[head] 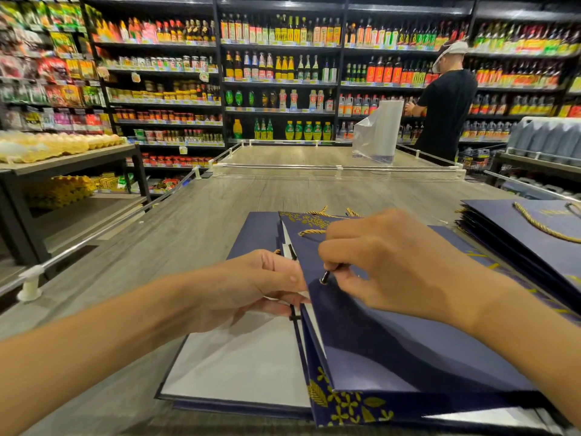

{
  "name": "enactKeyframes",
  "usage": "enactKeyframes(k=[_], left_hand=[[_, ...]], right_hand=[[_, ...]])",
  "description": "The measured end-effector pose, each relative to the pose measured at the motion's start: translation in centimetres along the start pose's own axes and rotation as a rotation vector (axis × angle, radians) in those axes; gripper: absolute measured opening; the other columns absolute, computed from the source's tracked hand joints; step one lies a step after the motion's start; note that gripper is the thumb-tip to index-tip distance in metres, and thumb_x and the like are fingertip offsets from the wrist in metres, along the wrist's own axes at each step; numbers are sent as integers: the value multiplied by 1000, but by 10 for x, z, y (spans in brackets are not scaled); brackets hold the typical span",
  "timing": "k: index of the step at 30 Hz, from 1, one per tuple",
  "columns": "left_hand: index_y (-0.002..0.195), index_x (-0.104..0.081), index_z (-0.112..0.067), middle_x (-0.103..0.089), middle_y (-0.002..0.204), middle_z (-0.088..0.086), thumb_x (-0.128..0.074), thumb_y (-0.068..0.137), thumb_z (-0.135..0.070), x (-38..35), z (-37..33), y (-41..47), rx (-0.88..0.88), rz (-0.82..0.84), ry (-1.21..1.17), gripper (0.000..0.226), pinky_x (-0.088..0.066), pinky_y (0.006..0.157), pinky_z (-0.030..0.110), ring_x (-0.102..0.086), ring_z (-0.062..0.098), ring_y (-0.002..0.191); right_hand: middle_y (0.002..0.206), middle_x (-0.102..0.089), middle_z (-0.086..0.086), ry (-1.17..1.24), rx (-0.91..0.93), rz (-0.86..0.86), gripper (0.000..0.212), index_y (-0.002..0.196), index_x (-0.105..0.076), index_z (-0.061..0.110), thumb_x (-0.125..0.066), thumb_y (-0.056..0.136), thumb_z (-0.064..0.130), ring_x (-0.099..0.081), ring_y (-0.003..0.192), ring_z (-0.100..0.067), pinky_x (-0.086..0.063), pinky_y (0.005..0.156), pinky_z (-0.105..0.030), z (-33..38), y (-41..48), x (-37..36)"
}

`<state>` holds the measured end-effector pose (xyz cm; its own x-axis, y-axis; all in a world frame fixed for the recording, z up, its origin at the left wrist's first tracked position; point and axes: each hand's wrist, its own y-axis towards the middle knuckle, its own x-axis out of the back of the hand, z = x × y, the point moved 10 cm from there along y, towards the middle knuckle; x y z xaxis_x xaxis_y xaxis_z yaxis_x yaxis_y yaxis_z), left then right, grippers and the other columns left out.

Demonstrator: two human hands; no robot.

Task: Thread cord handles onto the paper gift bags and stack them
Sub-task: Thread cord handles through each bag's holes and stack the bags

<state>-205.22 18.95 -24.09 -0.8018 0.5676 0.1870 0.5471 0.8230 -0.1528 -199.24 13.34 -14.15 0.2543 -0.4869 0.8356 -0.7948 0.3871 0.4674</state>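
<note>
A navy paper gift bag [393, 347] with gold leaf print lies flat on the wooden table [195, 221], its top edge lifted. My right hand [386, 262] pinches the black tip of a cord [325, 276] at a hole near that edge. A gold twisted cord [312, 231] shows above my fingers. My left hand [251, 284] holds the bag's white inner flap [245, 363], fingers tucked under the navy panel. More flat bags lie beneath. A stack of finished bags [528, 234] with a gold cord handle [534, 223] sits at the right.
A clear low rail [336, 168] divides the table at the far side, with a roll of plastic bags [380, 130] behind it. A person in black [446, 105] stands at the shelves of bottles. A table of egg trays [56, 146] stands at left.
</note>
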Motion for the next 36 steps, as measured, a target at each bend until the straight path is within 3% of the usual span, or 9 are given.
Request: enactKeyframes(k=[2,5,10,17,22,28,30,33,36], left_hand=[[78,-75,-25,-72,90,-3,-66,60,-41,-1,1,0,3,6,10,26,-49,82,23,-65,4,81],[82,-75,-23,-73,89,-5,-66,66,-36,1,2,1,6,-9,-21,23,-51,75,17,-65,3,79],[102,-66,-3,-68,96,5,-59,89,-17,9,10,3,60,-67,-28,21,-51,70,14,-64,4,80],[90,-70,-6,-69,87,5,-65,66,-22,10,4,2,18,-103,-38,29,-51,78,25,-64,7,75],[105,-65,8,-67,101,18,-65,62,-17,16,7,4,-2,-177,-114,50,-55,69,21,-61,20,85],[83,-73,-4,-70,81,8,-73,68,-4,13,7,3,-38,-176,-94,15,-55,63,16,-65,7,66],[82,-74,-4,-70,79,7,-70,75,0,14,6,3,-49,-199,-112,9,-54,61,15,-64,6,64],[71,-76,-12,-72,72,2,-80,62,-8,11,2,3,-84,-186,-122,10,-54,62,16,-65,6,63],[66,-76,-9,-72,67,4,-84,50,-8,13,6,6,-121,-166,-106,18,-55,63,17,-66,8,61]], right_hand=[[65,-56,8,15,-15,-4,9,65,-55,20,-54,70,13,-49,52,-15,-39,41,-28,-2,0,1],[73,-62,12,193,-90,-5,11,72,-63,24,-54,74,18,-56,63,-8,-50,55,-33,-13,-1,0],[73,-69,16,435,-192,10,12,75,-74,26,-64,75,18,-62,69,-3,-53,65,-25,-30,-3,-7],[68,-72,8,650,-295,19,7,77,-74,19,-77,73,14,-66,64,-4,-55,65,-22,-35,-3,-17],[59,-70,-1,844,-481,-46,12,63,-70,16,-82,65,15,-63,52,-4,-48,55,-12,-55,-10,-22],[74,-75,7,930,-450,154,14,77,-75,19,-76,72,6,-66,65,4,-45,60,-5,-44,-11,-28],[76,-75,6,944,-444,148,17,77,-76,23,-76,73,6,-69,69,-5,-47,63,-9,-45,-11,-28],[74,-72,1,941,-446,109,13,74,-77,28,-79,70,16,-63,69,-32,-48,58,-33,-43,-9,-34],[70,-67,-1,940,-428,119,16,73,-77,22,-79,70,6,-58,73,-25,-49,72,-35,-38,-8,-40]])
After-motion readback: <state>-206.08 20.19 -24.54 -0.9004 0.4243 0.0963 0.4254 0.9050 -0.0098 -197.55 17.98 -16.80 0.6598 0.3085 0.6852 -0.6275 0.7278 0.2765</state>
